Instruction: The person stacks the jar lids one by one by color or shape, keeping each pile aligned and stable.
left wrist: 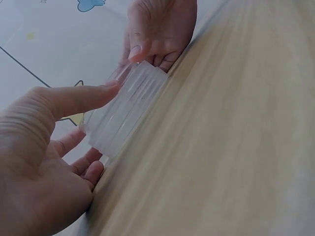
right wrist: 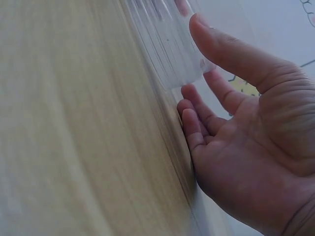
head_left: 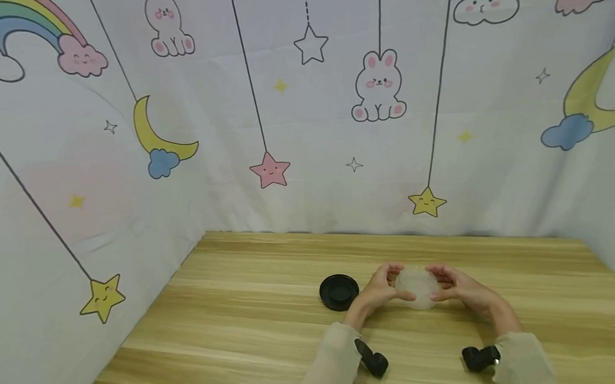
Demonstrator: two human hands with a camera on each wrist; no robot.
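Between the two hands is a translucent, round, low plastic piece (head_left: 417, 288) with ridged, layered sides, perhaps a small tub or stacked dishes. It sits close over the table in the left wrist view. My left hand (head_left: 382, 289) grips its left side, thumb near the top edge and fingers curled lower round the side. From the right, my right hand (head_left: 462, 289) holds the opposite side in the same manner, its thumb (right wrist: 221, 46) at the upper rim. A black round dish or lid (head_left: 339, 292) lies left of the left hand, partly behind that wrist.
The wood-grain table (head_left: 246, 329) reaches back to a white cloth (head_left: 311, 133) printed with rabbits, stars and moons, which hangs behind it and along the left side. Black wrist mounts (head_left: 479, 359) sit over the beige sleeves.
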